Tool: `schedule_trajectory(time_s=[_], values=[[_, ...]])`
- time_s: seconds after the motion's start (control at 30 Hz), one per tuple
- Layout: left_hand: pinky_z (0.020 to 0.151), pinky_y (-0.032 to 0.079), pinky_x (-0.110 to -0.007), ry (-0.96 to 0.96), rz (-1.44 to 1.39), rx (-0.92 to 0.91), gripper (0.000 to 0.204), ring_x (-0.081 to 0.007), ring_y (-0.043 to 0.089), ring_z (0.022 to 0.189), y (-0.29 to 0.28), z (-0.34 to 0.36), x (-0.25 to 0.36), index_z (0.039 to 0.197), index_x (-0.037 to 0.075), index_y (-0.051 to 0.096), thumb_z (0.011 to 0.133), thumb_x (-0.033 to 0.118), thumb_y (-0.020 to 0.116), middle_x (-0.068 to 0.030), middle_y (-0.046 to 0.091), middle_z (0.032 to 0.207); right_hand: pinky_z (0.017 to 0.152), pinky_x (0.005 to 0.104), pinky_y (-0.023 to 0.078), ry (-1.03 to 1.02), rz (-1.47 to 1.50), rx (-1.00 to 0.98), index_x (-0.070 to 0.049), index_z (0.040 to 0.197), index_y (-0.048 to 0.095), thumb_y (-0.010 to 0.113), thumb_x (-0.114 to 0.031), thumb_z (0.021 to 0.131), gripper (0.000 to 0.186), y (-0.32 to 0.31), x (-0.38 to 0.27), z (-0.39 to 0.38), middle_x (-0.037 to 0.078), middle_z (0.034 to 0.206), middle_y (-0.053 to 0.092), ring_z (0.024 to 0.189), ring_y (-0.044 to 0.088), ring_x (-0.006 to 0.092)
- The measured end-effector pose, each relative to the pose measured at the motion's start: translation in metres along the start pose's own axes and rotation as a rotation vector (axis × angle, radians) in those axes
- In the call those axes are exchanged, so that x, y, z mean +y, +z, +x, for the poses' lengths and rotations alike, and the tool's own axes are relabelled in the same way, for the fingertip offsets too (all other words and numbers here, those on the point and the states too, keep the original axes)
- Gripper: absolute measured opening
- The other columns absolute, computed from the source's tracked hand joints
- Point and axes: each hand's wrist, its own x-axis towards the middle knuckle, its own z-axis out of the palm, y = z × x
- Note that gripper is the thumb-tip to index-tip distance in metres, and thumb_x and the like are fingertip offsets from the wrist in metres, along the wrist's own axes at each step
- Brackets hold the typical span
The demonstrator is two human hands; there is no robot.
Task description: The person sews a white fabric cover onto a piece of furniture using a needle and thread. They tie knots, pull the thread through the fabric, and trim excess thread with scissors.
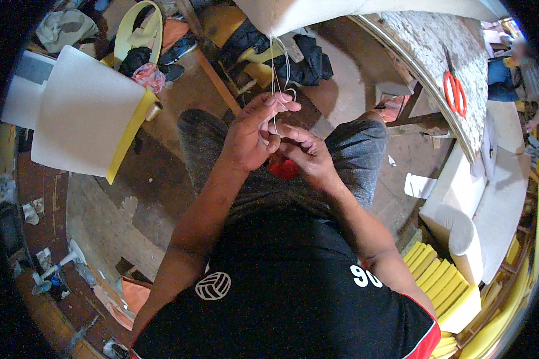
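Note:
White thread [273, 66] runs in several strands from the underside of a pale upholstered piece [299, 13] at the top down to my hands. Its strands pass through the curled fingers of my left hand [250, 134], and a loop hangs beside the fingertips. Close against it on the right, my right hand [310, 157] pinches the thread with thumb and forefinger. Whether a needle is there too is too small to tell. Just below the fingers a red object [283, 169] shows in part, between my knees; its kind is hidden.
Red-handled scissors [454, 94] lie on a worn board [425, 54] at the upper right. A white cushion with a yellow edge [90, 113] stands at left. Yellow foam pieces [440, 281] are stacked at lower right, near a white upholstered seat [461, 227]. Dark cloth [308, 63] lies ahead.

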Motion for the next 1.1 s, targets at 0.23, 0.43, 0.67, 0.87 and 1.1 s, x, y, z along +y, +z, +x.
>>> schedule_trajectory(time_s=[0.23, 0.43, 0.67, 0.87, 1.1], values=[[0.081, 0.057, -0.033, 0.052, 0.223, -0.273, 0.040, -0.0319, 0.058, 0.124, -0.013, 0.005, 0.012, 0.139, 0.005, 0.048, 0.099, 0.000, 0.045, -0.0155, 0.053, 0.139, 0.083, 0.0325, 0.054, 0.115, -0.276, 0.031, -0.005, 0.107, 0.073, 0.066, -0.006, 0.095, 0.014, 0.003, -0.030, -0.014, 0.004, 0.096, 0.073, 0.090, 0.067, 0.0167], [0.061, 0.047, -0.025, -0.178, 0.161, -0.078, 0.046, -0.0229, 0.066, 0.105, -0.009, 0.016, 0.017, 0.130, 0.006, 0.058, 0.104, 0.041, 0.044, -0.0137, 0.065, 0.125, 0.081, 0.0307, 0.055, -0.071, -0.418, -0.326, -0.003, 0.108, 0.069, 0.066, -0.006, 0.095, 0.013, 0.001, -0.046, -0.031, 0.005, 0.098, 0.073, 0.091, 0.070, 0.0159], [0.060, 0.043, -0.026, -0.106, 0.180, -0.001, 0.031, -0.0207, 0.067, 0.097, -0.009, 0.016, 0.012, 0.117, 0.011, 0.063, 0.099, 0.036, 0.057, -0.0070, 0.069, 0.111, 0.068, 0.0318, 0.052, 0.163, 0.186, -0.488, -0.003, 0.089, 0.064, 0.071, -0.004, 0.091, 0.007, -0.008, -0.112, -0.043, 0.012, 0.088, 0.072, 0.077, 0.068, 0.0209], [0.061, 0.041, -0.029, -0.274, -0.370, -0.007, 0.015, -0.0178, 0.063, 0.086, -0.012, 0.014, 0.002, 0.104, 0.016, 0.061, 0.096, 0.027, 0.065, -0.0022, 0.063, 0.095, 0.074, 0.0341, 0.057, -0.171, 0.264, 0.088, -0.002, 0.098, 0.056, 0.059, 0.001, 0.095, 0.005, -0.014, -0.116, 0.002, 0.012, 0.091, 0.068, 0.080, 0.070, 0.0210], [0.054, 0.040, -0.025, -0.259, -0.541, -0.132, 0.017, -0.0138, 0.051, 0.073, 0.002, 0.009, 0.008, 0.109, 0.015, 0.057, 0.101, 0.029, 0.057, 0.0009, 0.054, 0.087, 0.081, 0.0355, 0.059, -0.236, 0.252, 0.270, 0.000, 0.109, 0.057, 0.054, -0.005, 0.102, 0.009, -0.004, -0.087, 0.033, 0.013, 0.098, 0.068, 0.089, 0.072, 0.0240]])
